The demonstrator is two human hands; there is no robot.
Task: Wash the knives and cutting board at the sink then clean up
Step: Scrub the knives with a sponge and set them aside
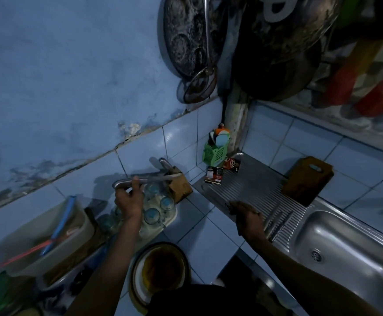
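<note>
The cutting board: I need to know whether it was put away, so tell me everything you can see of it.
The cutting board is brown, looks wooden, and is roughly rectangular with rounded corners and an oblong handle hole near its top edge. It stands tilted, its lower edge on the ribbed steel drainboard, its top leaning against the tiled wall. Neither hand touches it.

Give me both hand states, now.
Left hand: gripping a knife by its steel handle, at the knife block.
Right hand: open, flat on the drainboard.

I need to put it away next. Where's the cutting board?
The cutting board leans against the tiled wall at the right, standing on the ribbed drainboard behind the sink basin.
</note>
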